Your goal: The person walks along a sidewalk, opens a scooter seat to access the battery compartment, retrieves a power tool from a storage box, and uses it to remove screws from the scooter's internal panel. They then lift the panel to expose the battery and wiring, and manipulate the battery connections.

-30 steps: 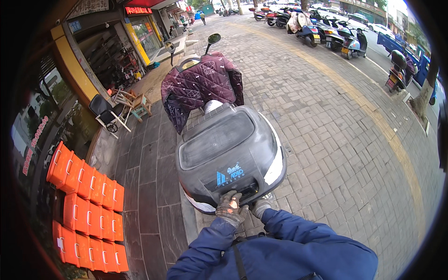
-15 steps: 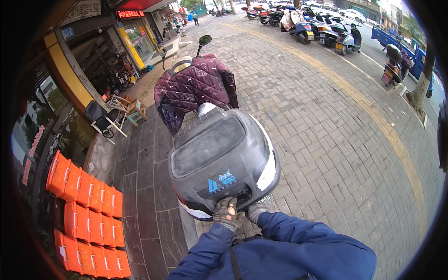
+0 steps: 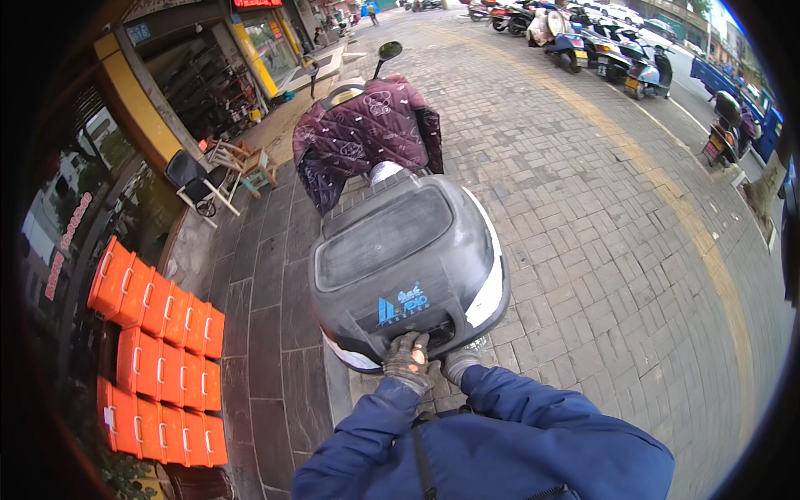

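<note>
Blue-sleeved forearms (image 3: 367, 423) both reach forward from the lower edge; left hand (image 3: 407, 363), gloved, back up, has its fingers at the left part of the dark recess (image 3: 443, 333) in the rear of the grey top box (image 3: 383, 250), dead ahead behind the maroon quilted cover (image 3: 367, 125). Left grip touches the box there, can't tell how tightly closed. Right hand (image 3: 461, 364) just beside, low behind the box, fingers hidden, grip can't be told

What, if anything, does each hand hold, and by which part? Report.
The left hand is at the recess of the gray box; the right hand is by its lower edge. Whether either grips is unclear.
</note>
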Available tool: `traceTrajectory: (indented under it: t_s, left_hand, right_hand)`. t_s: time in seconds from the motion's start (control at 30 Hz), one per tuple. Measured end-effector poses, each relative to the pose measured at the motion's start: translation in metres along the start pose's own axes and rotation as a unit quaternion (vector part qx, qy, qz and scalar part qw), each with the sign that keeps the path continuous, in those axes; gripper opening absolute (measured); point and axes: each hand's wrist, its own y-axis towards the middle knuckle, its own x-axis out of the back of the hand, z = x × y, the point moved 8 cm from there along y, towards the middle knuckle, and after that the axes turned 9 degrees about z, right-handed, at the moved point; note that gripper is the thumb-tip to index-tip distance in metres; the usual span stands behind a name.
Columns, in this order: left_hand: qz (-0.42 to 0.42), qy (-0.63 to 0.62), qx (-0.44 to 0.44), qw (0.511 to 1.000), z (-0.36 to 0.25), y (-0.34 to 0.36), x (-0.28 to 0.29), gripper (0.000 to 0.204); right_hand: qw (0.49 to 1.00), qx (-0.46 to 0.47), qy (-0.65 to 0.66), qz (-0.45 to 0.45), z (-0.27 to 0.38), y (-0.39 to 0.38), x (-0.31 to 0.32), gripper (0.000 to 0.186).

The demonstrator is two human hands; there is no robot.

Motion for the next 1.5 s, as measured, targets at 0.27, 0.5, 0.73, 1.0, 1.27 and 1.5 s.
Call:
traceTrajectory:
  t_s: [0.27, 0.5, 0.73, 1.0, 1.27, 1.5]
  left_hand:
    - [0.003, -0.001, 0.004, 1.0, -0.001, 0.0, 0.002, 0.064]
    - [0.015, -0.004, 0.031, 0.999, -0.001, 0.003, 0.004, 0.066]
    - [0.011, -0.011, 0.031, 0.999, 0.0, 0.009, 0.01, 0.064]
    - [0.099, 0.018, 0.001, 0.995, 0.003, 0.013, -0.015, 0.05]
    - [-0.096, 0.073, -0.081, 0.989, -0.015, 0.006, 0.051, 0.018]
    - [-0.409, 0.0, -0.002, 0.913, 0.035, 0.028, 0.221, 0.021]
  right_hand:
    - [0.974, 0.129, -0.019, -0.186, 0.016, 0.005, -0.001, 0.032]
    - [0.716, 0.073, 0.693, 0.042, 0.016, -0.038, -0.011, 0.029]
    - [0.799, 0.168, 0.578, 0.009, 0.037, -0.045, 0.02, 0.03]
    - [0.881, 0.1, 0.438, 0.148, 0.014, -0.039, 0.019, 0.022]
    - [0.857, -0.019, 0.487, 0.168, -0.084, -0.034, 0.006, 0.031]
    - [0.831, -0.09, 0.536, 0.12, -0.142, -0.056, 0.026, 0.026]
